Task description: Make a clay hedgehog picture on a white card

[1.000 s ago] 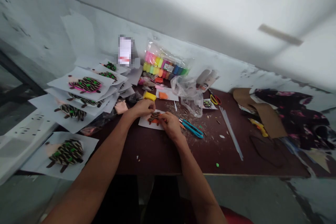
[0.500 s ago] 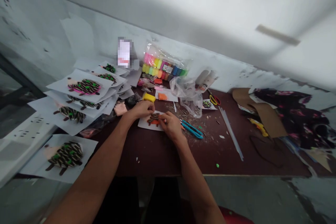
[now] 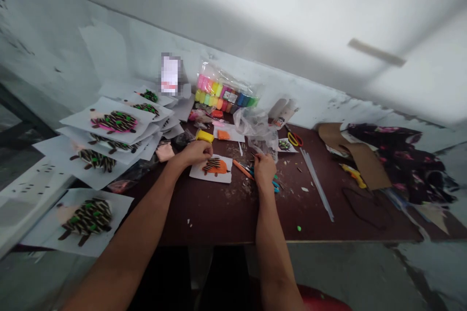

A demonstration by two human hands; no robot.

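Note:
A small white card [image 3: 197,174] lies on the brown table with an orange clay hedgehog [image 3: 219,167] on it. Dark striped slivers cover the hedgehog's left and upper part. My left hand [image 3: 199,152] is closed at the card's upper left edge, its fingertips curled down. What it holds, if anything, is hidden. To the right of the card, my right hand [image 3: 265,169] pinches over scattered bits, with something too small to name at its fingertips. Blue-handled scissors or pliers [image 3: 276,185] lie partly under that hand. An orange pen-like tool [image 3: 242,169] rests between card and hand.
Finished hedgehog sheets [image 3: 109,121] are piled at left. Behind the card stand a yellow tub [image 3: 205,136] and a bag of coloured clay [image 3: 226,92]. Scissors [image 3: 295,139], clear glue sticks [image 3: 317,184], a yellow glue gun [image 3: 353,175] and dark floral cloth [image 3: 397,155] lie at right.
My right hand has left the orange hedgehog and moved right, over the scattered bits and the blue-handled tool. The hedgehog is now uncovered. My left hand stays by the card.

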